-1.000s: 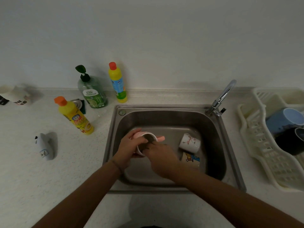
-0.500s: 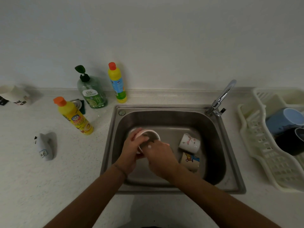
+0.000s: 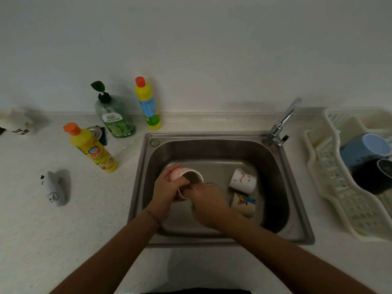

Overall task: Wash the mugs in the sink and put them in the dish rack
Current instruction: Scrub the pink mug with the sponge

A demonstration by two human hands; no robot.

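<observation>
Over the left half of the steel sink (image 3: 212, 135), my left hand (image 3: 167, 189) grips a pink mug (image 3: 177, 172) tilted on its side, mouth facing right. My right hand (image 3: 206, 200) has its fingers curled over the rim into the mug's mouth; the fingertips are hidden inside. Two more mugs lie on the sink floor to the right: a white one with a pink flower print (image 3: 242, 180) and a cream one with a cartoon print (image 3: 244, 203). The white dish rack (image 3: 331, 187) stands right of the sink and holds a blue mug (image 3: 364, 149) and a black mug (image 3: 375, 177).
The faucet (image 3: 284, 119) rises at the sink's back right corner, with no water visibly running. Left of the sink stand a green soap dispenser (image 3: 115, 117) and two yellow bottles (image 3: 91, 149) (image 3: 147, 105). A small white object (image 3: 55, 189) lies on the counter further left.
The pink mug has turned in my left hand, and its handle no longer shows. My right hand's fingers have shifted at the mug's mouth. The other mugs have not moved.
</observation>
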